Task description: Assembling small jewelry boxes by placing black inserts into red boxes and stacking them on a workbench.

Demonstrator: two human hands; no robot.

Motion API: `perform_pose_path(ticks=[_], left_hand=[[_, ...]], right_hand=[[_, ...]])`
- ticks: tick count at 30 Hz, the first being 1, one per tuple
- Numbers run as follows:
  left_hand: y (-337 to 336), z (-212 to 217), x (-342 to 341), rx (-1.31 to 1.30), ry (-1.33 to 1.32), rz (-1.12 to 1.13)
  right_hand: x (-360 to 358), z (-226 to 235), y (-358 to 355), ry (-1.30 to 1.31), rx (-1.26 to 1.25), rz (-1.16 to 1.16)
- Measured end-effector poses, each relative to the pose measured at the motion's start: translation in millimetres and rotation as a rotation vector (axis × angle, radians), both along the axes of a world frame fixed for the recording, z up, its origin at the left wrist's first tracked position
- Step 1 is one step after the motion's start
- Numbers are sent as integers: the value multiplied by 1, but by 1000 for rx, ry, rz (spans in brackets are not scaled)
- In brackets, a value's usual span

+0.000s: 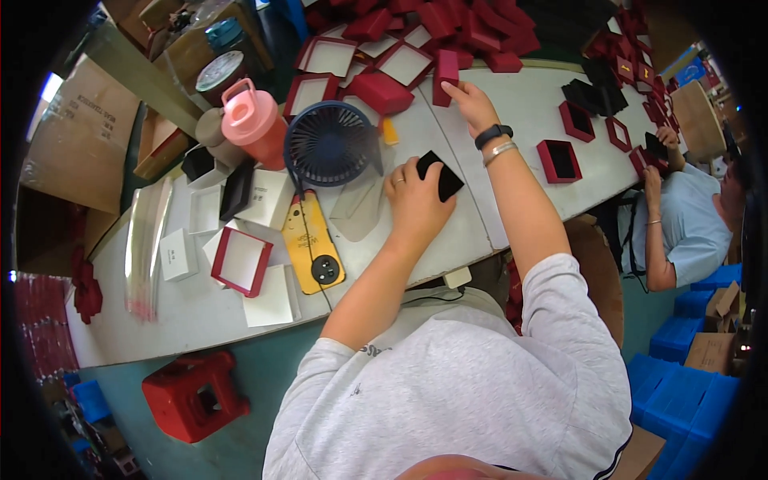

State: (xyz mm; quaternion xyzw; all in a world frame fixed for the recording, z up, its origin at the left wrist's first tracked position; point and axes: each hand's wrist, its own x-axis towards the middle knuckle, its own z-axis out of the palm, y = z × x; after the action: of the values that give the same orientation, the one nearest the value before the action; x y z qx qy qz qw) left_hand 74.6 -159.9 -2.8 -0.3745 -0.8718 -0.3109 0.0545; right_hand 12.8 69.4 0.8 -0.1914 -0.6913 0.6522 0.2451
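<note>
Grasping a black pad (pixel 442 178) in the left hand (pixel 420 200), just right of the dark blue fan (pixel 330 148), closing thumb and fingers about its left and near sides. Hiding the pad's underside with this grip, making contact with the table (pixel 460 232) impossible to tell. Reaching with the right hand (pixel 474 106) farther out, to the fan's right, and grasping a small red box (pixel 446 72) by its near end. Wearing a black wristband (pixel 494 137) and a metal bangle (pixel 500 152) on the right arm.

Facing a heap of red boxes (pixel 480 32) beyond the fan and to its right. Having a pink cup (pixel 254 120) just left of the fan and a yellow phone (pixel 302 244) on its near side. Having also a white box (pixel 178 254) and a red-rimmed box (pixel 242 260) to the fan's near left, with clear plastic sleeves (pixel 148 248) farther left. Having an orange slip (pixel 390 132) just right of the fan and an open red box (pixel 560 162) well to its right. Sharing the table with a person (pixel 688 216) in a light blue shirt, at the fan's far right. Having a red stool (pixel 196 396) below table level, to the fan's near left.
</note>
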Motion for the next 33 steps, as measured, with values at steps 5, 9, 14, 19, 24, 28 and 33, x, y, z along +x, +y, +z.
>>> perform_pose_path(ticks=[5,9,14,19,24,28,33], left_hand=[[-4,13,-3,404,-47,75],[-5,20,-3,689,-187,64],[3,18,-2,615,-265,-124],[7,16,5,476,-24,-569],[-2,18,-3,171,-76,-377],[0,8,-10,159,-273,-452],[1,13,8,196,-277,-338]], right_hand=[[28,27,-15,50,748,-76],[119,44,-44,-177,986,364],[183,28,-73,-68,78,148],[187,33,-97,24,27,25],[182,16,-82,-67,143,-290],[175,-5,-99,-206,511,-296],[170,-15,-110,-453,803,-338]])
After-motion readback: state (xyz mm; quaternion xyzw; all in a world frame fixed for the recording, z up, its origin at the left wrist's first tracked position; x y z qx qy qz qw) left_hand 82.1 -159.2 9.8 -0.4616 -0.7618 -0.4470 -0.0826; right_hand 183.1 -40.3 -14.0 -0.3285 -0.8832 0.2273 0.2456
